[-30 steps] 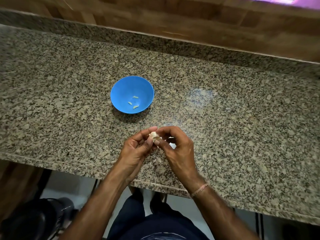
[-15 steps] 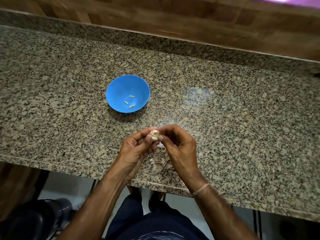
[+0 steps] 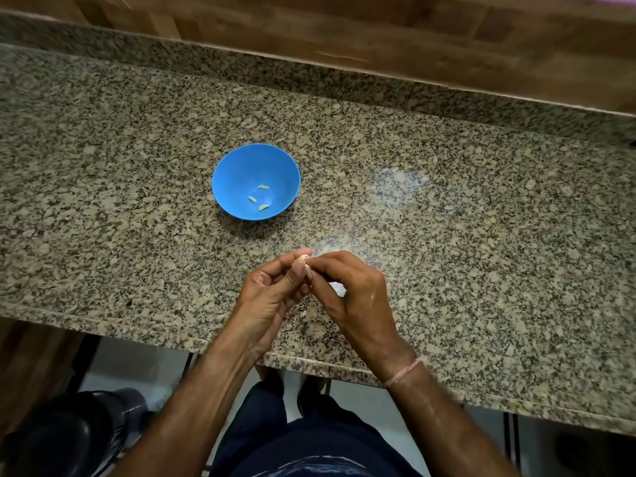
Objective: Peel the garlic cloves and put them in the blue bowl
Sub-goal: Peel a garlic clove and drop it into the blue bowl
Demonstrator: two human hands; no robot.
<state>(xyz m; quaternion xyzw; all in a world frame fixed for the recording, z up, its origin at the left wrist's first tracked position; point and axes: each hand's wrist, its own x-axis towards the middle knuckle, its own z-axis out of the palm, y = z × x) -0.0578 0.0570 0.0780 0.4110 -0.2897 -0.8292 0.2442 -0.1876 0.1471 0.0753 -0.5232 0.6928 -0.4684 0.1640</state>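
Fingers (image 3: 327, 266) of the left hand (image 3: 272, 297) and right hand (image 3: 354, 297) are clamping on one garlic clove (image 3: 303, 259) over the desk (image 3: 447, 235), with the blue bowl (image 3: 241, 173) sitting beyond them, leftward.

A speckled granite desk (image 3: 481, 242) is stretching across the whole frame, with a raised granite lip (image 3: 309, 75) running along its back edge. Brown wood panelling (image 3: 378, 29) is filling the top of the frame. A pale patch of light (image 3: 395, 184) is glaring off the stone right of centre. Below the desk's front edge a pale floor (image 3: 137, 366) is showing, and a dark rounded object (image 3: 69, 438) is sitting at lower left.
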